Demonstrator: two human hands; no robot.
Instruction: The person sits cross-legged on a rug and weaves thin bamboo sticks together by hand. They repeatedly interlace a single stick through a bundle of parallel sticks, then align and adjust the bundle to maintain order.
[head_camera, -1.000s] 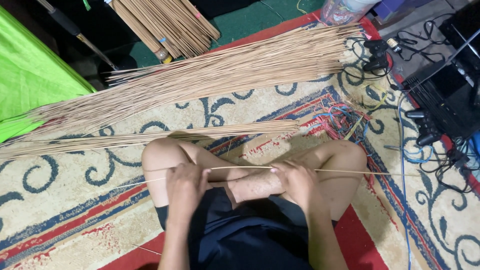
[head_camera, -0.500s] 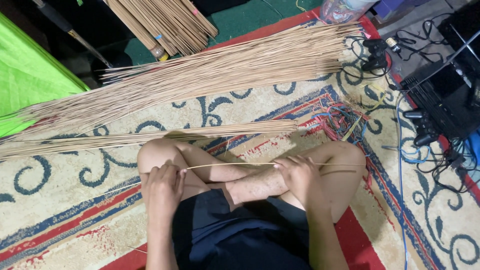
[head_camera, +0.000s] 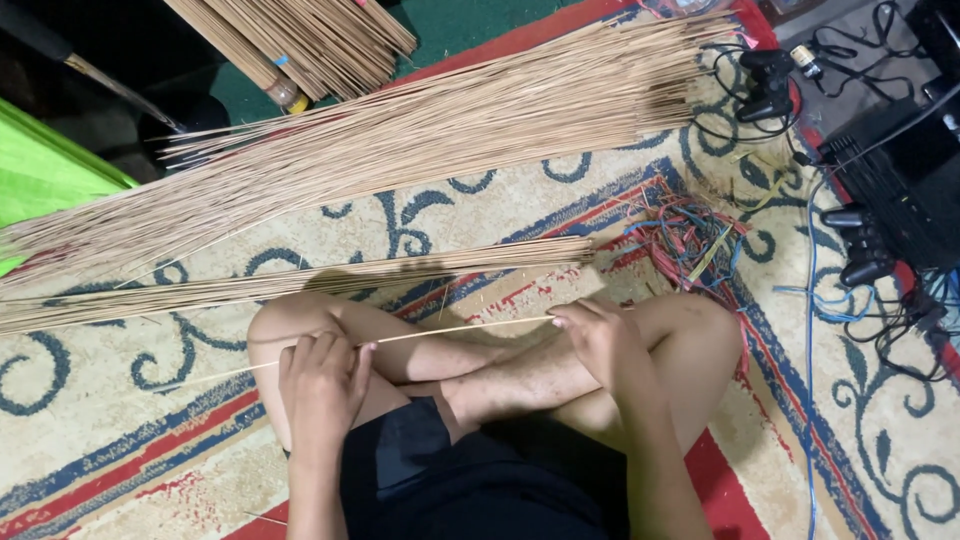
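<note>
I sit cross-legged on a patterned carpet (head_camera: 120, 400). A single thin pale stick (head_camera: 450, 329) lies across my knees, held at both ends. My left hand (head_camera: 320, 385) is closed around it near my left knee, and its tip pokes out to the left. My right hand (head_camera: 598, 338) pinches the other end above my right shin. A narrow row of the same sticks (head_camera: 300, 283) lies just beyond my knees. A far bigger heap of sticks (head_camera: 420, 135) stretches across the carpet farther away.
Another bundle of sticks (head_camera: 300, 40) lies at the top on a green mat. A bright green cloth (head_camera: 45, 175) is at the left edge. A tangle of coloured wires (head_camera: 690, 240) lies by my right knee. Black devices and cables (head_camera: 880, 190) crowd the right side.
The stick has slid to the left through my hands; its right end now stops at my right hand. My left hand has stayed by my left knee.
</note>
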